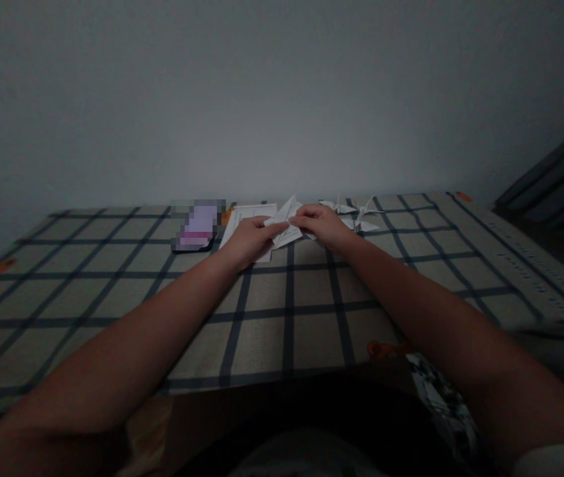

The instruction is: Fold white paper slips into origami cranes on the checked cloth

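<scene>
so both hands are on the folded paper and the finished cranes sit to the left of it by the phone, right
Not quite. In the head view both the left hand and the right hand are on the folded paper, but the finished cranes sit to its right. Only the phone lies to the left.

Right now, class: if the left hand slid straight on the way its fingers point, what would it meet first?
Probably the right hand, just across the folded paper that the left hand already touches; depth is unclear.

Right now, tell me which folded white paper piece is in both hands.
The pointed folded piece between the left hand and right hand; the finished paper figures lie untouched beyond the right hand.
</scene>
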The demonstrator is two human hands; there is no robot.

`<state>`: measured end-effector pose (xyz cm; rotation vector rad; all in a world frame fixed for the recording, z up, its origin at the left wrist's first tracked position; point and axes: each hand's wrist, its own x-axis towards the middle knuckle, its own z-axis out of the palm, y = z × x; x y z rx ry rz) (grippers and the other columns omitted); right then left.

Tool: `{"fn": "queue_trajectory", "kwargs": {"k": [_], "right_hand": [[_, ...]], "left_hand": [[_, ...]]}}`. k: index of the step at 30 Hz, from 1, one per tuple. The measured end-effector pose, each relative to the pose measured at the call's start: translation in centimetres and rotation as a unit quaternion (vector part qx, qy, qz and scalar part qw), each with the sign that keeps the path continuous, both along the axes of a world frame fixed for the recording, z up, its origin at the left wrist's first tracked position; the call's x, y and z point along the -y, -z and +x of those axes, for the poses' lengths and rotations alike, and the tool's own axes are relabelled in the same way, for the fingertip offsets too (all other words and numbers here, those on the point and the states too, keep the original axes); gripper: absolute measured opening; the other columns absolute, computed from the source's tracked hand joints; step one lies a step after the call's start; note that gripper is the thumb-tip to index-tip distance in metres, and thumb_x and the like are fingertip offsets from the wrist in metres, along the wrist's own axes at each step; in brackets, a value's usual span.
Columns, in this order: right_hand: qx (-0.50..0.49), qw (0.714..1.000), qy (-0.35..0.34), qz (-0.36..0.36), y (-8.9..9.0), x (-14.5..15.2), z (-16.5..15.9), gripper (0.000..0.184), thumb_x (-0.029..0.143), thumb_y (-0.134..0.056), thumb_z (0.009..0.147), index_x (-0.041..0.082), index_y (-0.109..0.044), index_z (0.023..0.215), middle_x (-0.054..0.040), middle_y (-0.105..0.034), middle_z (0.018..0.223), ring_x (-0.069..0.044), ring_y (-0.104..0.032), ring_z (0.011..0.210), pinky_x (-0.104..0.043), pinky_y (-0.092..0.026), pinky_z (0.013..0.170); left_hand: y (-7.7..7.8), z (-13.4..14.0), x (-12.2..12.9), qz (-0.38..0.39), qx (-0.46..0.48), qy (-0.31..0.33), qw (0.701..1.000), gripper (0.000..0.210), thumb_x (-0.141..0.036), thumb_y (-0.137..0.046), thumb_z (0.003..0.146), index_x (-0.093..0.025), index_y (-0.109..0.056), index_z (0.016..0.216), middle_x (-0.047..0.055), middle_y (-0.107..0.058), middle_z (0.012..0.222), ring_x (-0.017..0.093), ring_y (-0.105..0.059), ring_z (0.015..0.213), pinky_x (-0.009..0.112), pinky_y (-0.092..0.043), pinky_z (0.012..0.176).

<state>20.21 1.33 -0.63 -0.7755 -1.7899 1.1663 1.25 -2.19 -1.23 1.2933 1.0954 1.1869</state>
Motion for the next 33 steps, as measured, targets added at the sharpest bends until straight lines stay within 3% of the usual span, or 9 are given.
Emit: {"fn": "queue_trajectory", "kwargs": {"k": [4, 8, 12, 17, 21, 28, 33], "right_hand": [[0.002, 1.000, -0.011, -0.005, 0.3, -0.2, -0.3, 0.034, 0.048, -0.063, 0.082, 0.018, -0.058, 0.067, 0.0032, -0.050, 0.061, -0.010, -0.045, 0.058, -0.025, -0.034, 0.057], [0.004, 1.000, 0.021, 0.005, 0.1, 0.0, -0.6, 0.035, 0.045, -0.061, 0.083, 0.018, -0.052, 0.062, 0.0033, -0.048, 0.058, -0.010, -0.044, 0.057, -0.025, -0.034, 0.057], [-0.026, 0.999, -0.007, -0.020, 0.0, 0.3, -0.9, 0.032, 0.044, -0.061, 0.083, 0.018, -0.056, 0.065, 0.0024, -0.052, 0.061, -0.010, -0.049, 0.059, -0.025, -0.041, 0.059], [-0.069, 0.992, -0.058, -0.088, 0.5, 0.0, -1.0, 0.028, 0.044, -0.072, 0.077, 0.017, -0.064, 0.083, -0.0006, -0.065, 0.075, -0.012, -0.060, 0.066, -0.026, -0.050, 0.063], [-0.057, 0.993, -0.050, -0.091, 0.7, -0.4, -0.7, 0.029, 0.039, -0.079, 0.073, 0.015, -0.069, 0.085, -0.0043, -0.070, 0.080, -0.013, -0.063, 0.069, -0.025, -0.052, 0.065], [-0.126, 0.978, -0.008, -0.168, 0.2, -0.7, -0.2, 0.018, 0.032, -0.073, 0.076, 0.015, -0.067, 0.077, -0.0047, -0.070, 0.076, -0.012, -0.064, 0.066, -0.026, -0.055, 0.068], [-0.065, 0.990, 0.043, -0.114, 0.2, -0.8, -0.1, 0.014, 0.027, -0.067, 0.081, 0.016, -0.065, 0.074, -0.0035, -0.067, 0.074, -0.012, -0.063, 0.066, -0.026, -0.054, 0.067]], "left_hand": [[0.0, -0.2, 0.0, -0.021, 0.025, 0.002, 0.999, 0.038, -0.039, -0.087, 0.059, -0.013, -0.073, 0.082, 0.008, -0.073, 0.080, 0.016, -0.065, 0.067, 0.027, -0.046, 0.063], [-0.6, 0.0, 0.4, -0.030, 0.039, 0.017, 0.999, 0.036, -0.035, -0.087, 0.057, -0.011, -0.072, 0.080, 0.008, -0.073, 0.079, 0.016, -0.065, 0.066, 0.028, -0.047, 0.064], [-1.0, 0.2, 0.6, -0.022, 0.045, 0.002, 0.999, 0.034, -0.030, -0.084, 0.057, -0.011, -0.071, 0.083, 0.008, -0.073, 0.078, 0.017, -0.066, 0.066, 0.029, -0.049, 0.065], [-0.6, -0.3, 0.4, 0.006, -0.061, 0.001, 0.998, 0.031, -0.036, -0.079, 0.063, -0.013, -0.072, 0.083, 0.008, -0.072, 0.076, 0.018, -0.064, 0.063, 0.027, -0.047, 0.059], [-0.6, -0.5, 0.6, 0.020, -0.170, -0.006, 0.985, 0.028, -0.039, -0.076, 0.068, -0.015, -0.073, 0.081, 0.004, -0.068, 0.066, 0.014, -0.055, 0.052, 0.024, -0.037, 0.049], [-0.7, -0.5, -0.1, -0.007, -0.014, -0.016, 1.000, 0.038, -0.034, -0.085, 0.059, -0.012, -0.073, 0.088, 0.008, -0.073, 0.085, 0.015, -0.064, 0.068, 0.025, -0.047, 0.061], [-0.9, -0.6, -0.3, 0.001, 0.072, -0.041, 0.997, 0.037, -0.031, -0.089, 0.056, -0.012, -0.074, 0.085, 0.008, -0.074, 0.086, 0.014, -0.064, 0.069, 0.025, -0.046, 0.062]]}}
